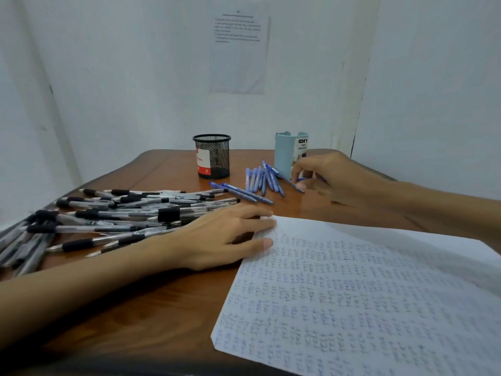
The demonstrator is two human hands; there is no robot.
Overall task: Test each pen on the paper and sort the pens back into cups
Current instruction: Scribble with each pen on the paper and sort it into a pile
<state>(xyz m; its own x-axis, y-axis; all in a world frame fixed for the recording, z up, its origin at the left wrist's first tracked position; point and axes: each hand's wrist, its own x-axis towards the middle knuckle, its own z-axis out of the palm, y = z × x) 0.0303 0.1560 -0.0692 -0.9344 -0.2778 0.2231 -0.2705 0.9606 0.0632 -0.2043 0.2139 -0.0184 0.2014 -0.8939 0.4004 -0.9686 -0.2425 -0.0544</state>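
Head view: a brown wooden surface (151, 308) stands in a corner of white walls, and two bare arms reach over it from the near side.
Left hand: the left hand (225, 237) lies flat with the palm down. Its fingers are straight and close together, and the fingertips rest on the upper left corner of the paper.
Right hand: the right hand (328, 177) is far out, just beside the blue cup. Its fingers are curled downward and pinch a single pen (287, 181), which lies slanted on the wood; this part is a little blurred.
Paper: the paper (366, 294) lies on the near right part of the surface, turned at an angle. Rows of small blue marks cover nearly all of it.
Black pens: a large heap of black pens (122, 213) with clear bodies and dark grips lies on the left, behind the left forearm.
Blue pens: a small group of blue pens (260, 180) lies side by side between the two cups. Two more blue ones lie slanted between this group and the heap.
Mesh cup: a black mesh cup (212, 157) with a red and white label stands upright at the far middle.
Blue cup: a light blue cup (284, 156) with a printed label stands upright to the right of it, well apart.
Wall: a printed sheet (240, 52) hangs on the wall behind the cups; its text is too small to read.
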